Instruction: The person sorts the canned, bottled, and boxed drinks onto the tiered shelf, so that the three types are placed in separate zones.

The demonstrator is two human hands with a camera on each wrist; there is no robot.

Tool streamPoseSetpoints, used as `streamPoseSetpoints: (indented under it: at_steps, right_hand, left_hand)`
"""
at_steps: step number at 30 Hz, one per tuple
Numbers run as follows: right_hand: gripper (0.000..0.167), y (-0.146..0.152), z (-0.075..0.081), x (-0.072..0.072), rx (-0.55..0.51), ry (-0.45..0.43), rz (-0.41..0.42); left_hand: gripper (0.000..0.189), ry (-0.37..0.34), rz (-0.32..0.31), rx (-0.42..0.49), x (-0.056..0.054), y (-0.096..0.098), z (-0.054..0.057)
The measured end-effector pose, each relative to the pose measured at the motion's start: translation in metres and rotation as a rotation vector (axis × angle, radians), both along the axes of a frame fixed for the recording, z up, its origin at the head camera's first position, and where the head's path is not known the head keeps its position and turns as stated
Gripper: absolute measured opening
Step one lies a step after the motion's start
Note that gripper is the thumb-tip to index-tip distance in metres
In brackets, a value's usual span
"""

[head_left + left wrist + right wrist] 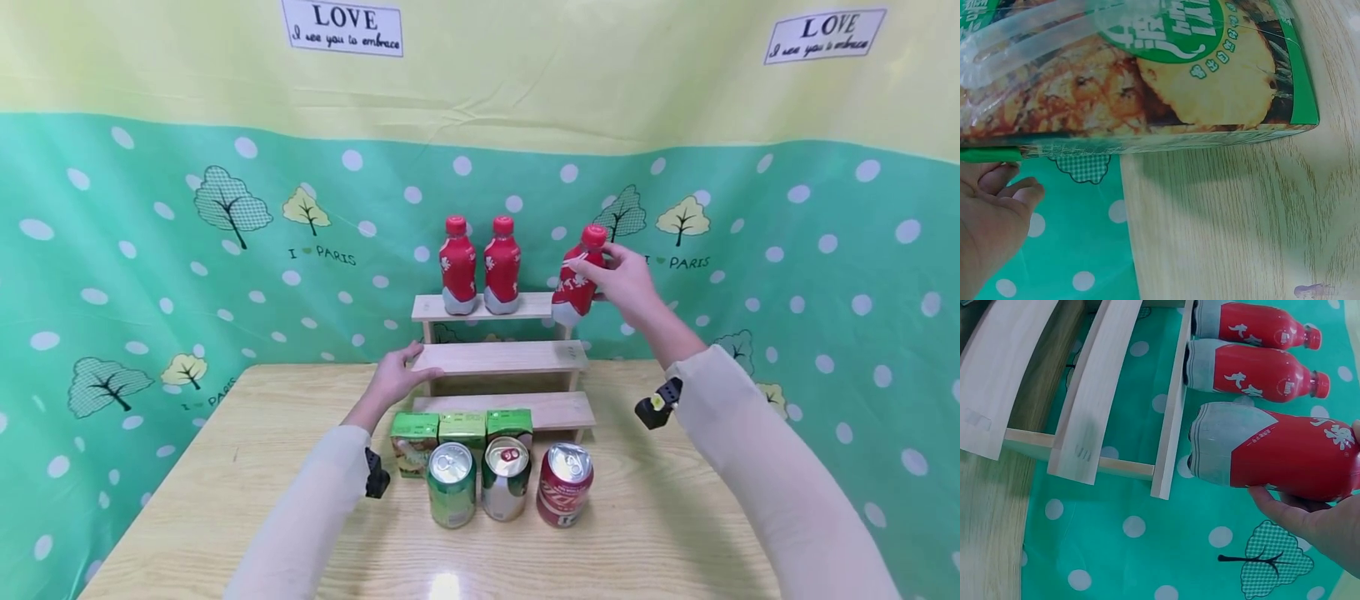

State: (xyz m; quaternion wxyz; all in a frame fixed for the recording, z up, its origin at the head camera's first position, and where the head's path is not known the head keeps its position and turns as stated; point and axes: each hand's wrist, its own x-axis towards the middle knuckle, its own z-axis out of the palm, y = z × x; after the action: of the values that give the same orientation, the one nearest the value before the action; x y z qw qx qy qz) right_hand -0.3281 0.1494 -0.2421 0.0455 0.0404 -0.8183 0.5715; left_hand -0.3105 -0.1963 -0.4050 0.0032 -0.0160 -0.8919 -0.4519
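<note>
My right hand (627, 282) grips a red bottle (576, 279) around its upper body, tilted, at the right end of the top shelf (534, 305). In the right wrist view the held bottle (1260, 450) has a grey-white base that looks apart from the shelf edge. Two more red bottles (458, 267) (502, 267) stand upright on the left and middle of that shelf. My left hand (397, 375) holds the left end of the middle shelf (498, 357) of the wooden rack, thumb on its front edge. In the left wrist view a juice carton (1210, 81) hides part of the work.
Three green cartons (462, 425) stand before the bottom shelf (555, 410). In front of them are two green cans (452, 492) (506, 483) and a dark red can (564, 492). A patterned green and yellow cloth (360, 217) hangs behind the wooden table (285, 433).
</note>
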Motion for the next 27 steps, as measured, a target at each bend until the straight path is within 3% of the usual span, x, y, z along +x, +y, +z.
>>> streamPoseSetpoints:
  at_steps: [12, 27]
  right_hand:
    - [0.071, -0.021, 0.009, -0.022, 0.004, 0.010, -0.025]
    - [0.067, -0.038, -0.002, -0.039, -0.046, 0.010, -0.053]
  left_hand:
    - [0.080, 0.033, -0.003, -0.014, 0.000, -0.001, 0.001]
    - [0.082, 0.009, 0.004, -0.006, -0.001, -0.001, -0.002]
